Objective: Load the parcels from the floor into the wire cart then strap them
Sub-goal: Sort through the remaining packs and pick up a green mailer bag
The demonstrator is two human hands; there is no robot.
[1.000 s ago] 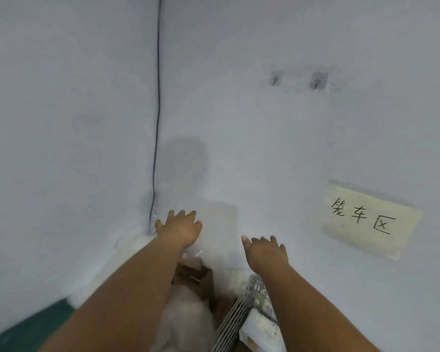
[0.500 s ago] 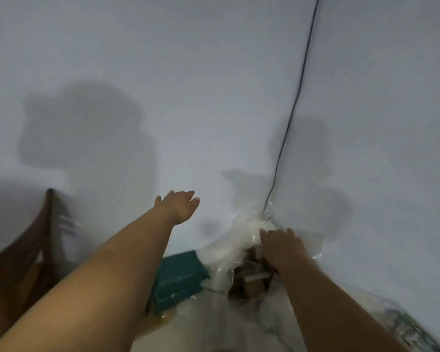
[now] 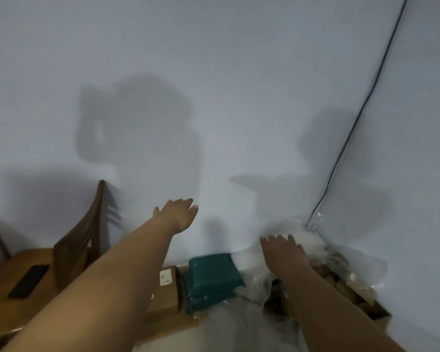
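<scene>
The white label on the brown box [image 3: 167, 288] is unreadable. Your left hand [image 3: 178, 215] and right hand [image 3: 283, 252] reach forward, fingers straight, holding nothing. Green parcels [image 3: 214, 278] lie just right of the box.

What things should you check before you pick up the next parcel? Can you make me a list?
1. Left hand free to grab: ok, fingers straight, holding nothing.
2. Right hand free: ok, open above the clear plastic wrap.
3. A parcel within sight: ok, the green parcels and the cardboard box lie by the wall.
4. Wire cart ready to take it: cannot tell, it is out of view.
5. Way clear on the left: not ok, a wooden chair stands close by.
6. Black cable out of the way: ok, it runs up the wall corner.
</scene>
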